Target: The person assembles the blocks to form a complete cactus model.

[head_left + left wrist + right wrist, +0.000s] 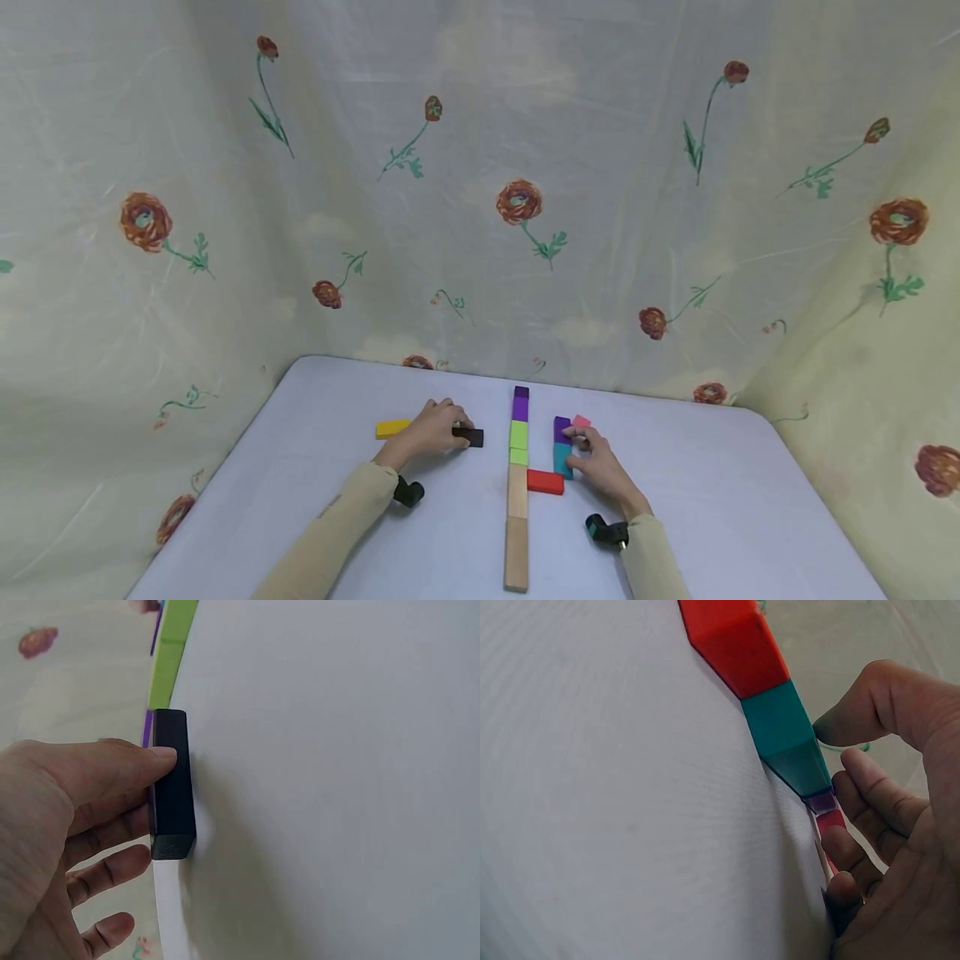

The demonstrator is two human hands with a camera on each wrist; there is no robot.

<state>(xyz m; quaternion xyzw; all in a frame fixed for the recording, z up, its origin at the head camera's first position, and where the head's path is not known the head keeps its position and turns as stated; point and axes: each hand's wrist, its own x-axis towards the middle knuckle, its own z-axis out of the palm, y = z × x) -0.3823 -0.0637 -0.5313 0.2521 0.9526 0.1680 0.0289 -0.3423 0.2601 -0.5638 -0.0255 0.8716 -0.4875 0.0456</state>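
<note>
My left hand (431,433) pinches a black block (174,784) between thumb and fingers, left of the middle column. A yellow block (391,429) lies beyond that wrist, to its left. On the other side, my right hand (604,468) has its thumb against or close by a teal block (784,724), with its fingers loosely bent by a purple block (562,429). Those two blocks lie end to end; a pink block (581,421) is next to them, partly hidden by the fingers. A red block (545,482) reaches from the column to the teal block's near end.
Down the table's middle runs a column of purple (521,406), light green (518,435) and plain wooden blocks (517,550). Flower-patterned cloth (480,275) hangs behind and at both sides of the white table (450,550).
</note>
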